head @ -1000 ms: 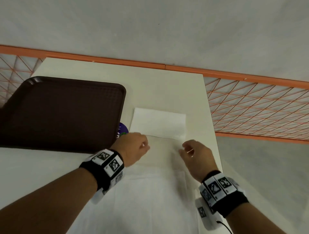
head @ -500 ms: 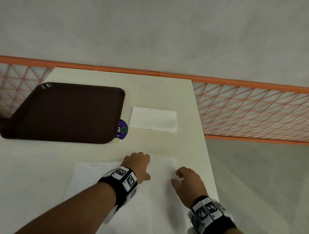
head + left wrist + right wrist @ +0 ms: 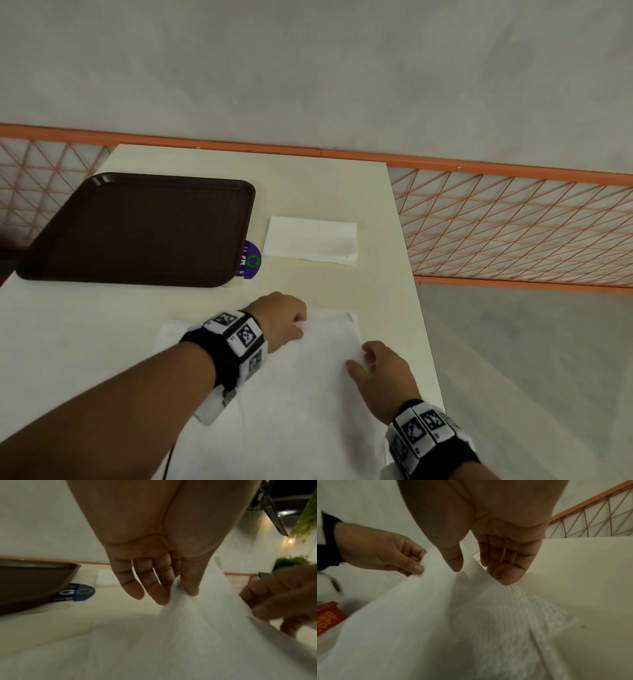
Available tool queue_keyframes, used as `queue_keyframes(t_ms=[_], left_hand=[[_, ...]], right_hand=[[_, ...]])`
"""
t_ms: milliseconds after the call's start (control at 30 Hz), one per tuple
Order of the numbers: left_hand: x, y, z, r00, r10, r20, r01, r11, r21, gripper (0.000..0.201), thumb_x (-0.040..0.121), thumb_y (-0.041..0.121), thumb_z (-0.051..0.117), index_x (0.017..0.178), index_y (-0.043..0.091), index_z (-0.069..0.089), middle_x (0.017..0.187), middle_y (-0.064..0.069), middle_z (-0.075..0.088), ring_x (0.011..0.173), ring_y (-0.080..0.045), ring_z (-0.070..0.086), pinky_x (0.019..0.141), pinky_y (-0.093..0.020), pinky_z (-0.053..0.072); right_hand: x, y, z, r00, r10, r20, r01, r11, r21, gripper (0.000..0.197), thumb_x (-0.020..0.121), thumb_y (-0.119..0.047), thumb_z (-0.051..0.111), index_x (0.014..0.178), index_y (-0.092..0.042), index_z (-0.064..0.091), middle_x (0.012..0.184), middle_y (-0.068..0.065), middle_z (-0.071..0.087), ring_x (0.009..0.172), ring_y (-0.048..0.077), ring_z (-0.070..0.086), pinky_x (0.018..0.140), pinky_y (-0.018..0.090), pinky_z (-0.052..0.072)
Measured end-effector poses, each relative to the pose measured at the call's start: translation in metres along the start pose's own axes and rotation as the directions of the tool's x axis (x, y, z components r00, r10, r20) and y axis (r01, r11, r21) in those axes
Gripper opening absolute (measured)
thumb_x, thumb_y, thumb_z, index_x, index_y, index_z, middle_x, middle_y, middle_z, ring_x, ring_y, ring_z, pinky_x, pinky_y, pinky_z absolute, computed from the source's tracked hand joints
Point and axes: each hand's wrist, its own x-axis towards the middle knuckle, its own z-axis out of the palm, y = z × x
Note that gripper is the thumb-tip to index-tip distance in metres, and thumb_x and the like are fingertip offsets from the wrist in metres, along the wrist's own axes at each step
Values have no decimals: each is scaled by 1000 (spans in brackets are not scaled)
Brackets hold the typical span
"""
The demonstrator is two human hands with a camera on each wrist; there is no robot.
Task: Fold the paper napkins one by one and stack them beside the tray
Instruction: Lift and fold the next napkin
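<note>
A white paper napkin (image 3: 308,377) lies open near me on the table, its far edge lifted. My left hand (image 3: 284,318) pinches that edge between thumb and fingers (image 3: 180,592). My right hand (image 3: 366,359) has the napkin's right edge between its thumb and fingertips (image 3: 479,572), fingertips touching the paper. The raised sheet (image 3: 436,615) hangs over more textured napkin paper (image 3: 513,615) lying flat beneath. One folded napkin (image 3: 310,241) rests just right of the brown tray (image 3: 137,229), which has nothing on it.
A round purple sticker (image 3: 251,260) peeks out from under the tray's right rim. The table's right edge (image 3: 421,325) runs close to my right hand, and an orange mesh railing (image 3: 513,222) stands beyond it. An orange box (image 3: 327,616) sits at my left.
Both hands have drawn the napkin's far edge back toward me, away from the folded napkin beside the tray. The view has tilted, so the tray and folded napkin look farther off.
</note>
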Motion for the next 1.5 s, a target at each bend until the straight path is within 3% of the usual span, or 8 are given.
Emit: queue_keyframes(t_ms=[233,367,467,633,900,1067,1200,1500], left_hand=[[-23,-46,-6,971,-187,-148,72,821,-567,17,83,27,73,79,18,59,62,6,54,58,-10,49,62,-23,41],[-34,-65,22,959,-278,-60,171,734,-657,19,88,24,66,80,10,56,60,-3,52,55,-17,46,55,-25,40],[-38,-71,36,955,-295,12,200,614,-764,16,92,19,61,98,4,59,87,-21,69,71,-27,62,66,-36,54],[-39,-70,47,934,-340,114,253,399,-881,9,96,9,52,102,7,58,83,-13,70,68,-25,66,61,-33,57],[-34,-76,58,893,-394,216,342,286,-895,10,95,7,54,96,8,64,78,-8,69,66,-21,63,59,-28,52],[-32,-75,53,895,-384,227,304,152,-940,12,96,6,52,99,6,63,85,-11,69,72,-23,64,62,-30,51],[-34,-74,51,899,-382,213,285,143,-948,13,96,5,50,100,7,62,88,-12,69,73,-24,64,62,-31,52],[-42,-70,24,959,-279,50,113,214,-970,18,90,-6,56,104,2,66,96,-14,72,81,-22,69,65,-26,58]], right_hand=[[4,9,-22,986,-65,154,40,987,156,16,85,-25,68,73,-23,58,70,-8,60,63,9,54,61,20,43],[17,7,-34,990,-38,135,-15,929,369,7,87,-13,68,82,-8,67,72,9,66,63,14,62,62,29,51],[32,-1,-40,998,-14,65,-17,887,461,18,87,-13,68,87,4,62,82,19,67,70,20,63,65,32,56],[38,-10,-31,977,94,192,-187,810,555,18,87,-16,70,95,-2,63,85,14,64,73,25,61,70,39,60],[37,-8,-17,939,129,318,-258,876,407,23,81,-22,75,100,-10,70,87,9,69,68,19,61,61,27,52],[30,-12,-27,890,100,444,-371,723,582,24,86,-20,70,105,-6,68,92,9,73,73,21,65,68,32,52],[27,-13,-26,897,57,439,-336,733,591,22,87,-11,68,109,-14,70,102,11,74,90,28,70,79,39,57],[25,-25,-39,975,-19,220,-155,650,744,16,83,-4,71,99,-1,72,90,19,73,74,26,68,68,35,57]])
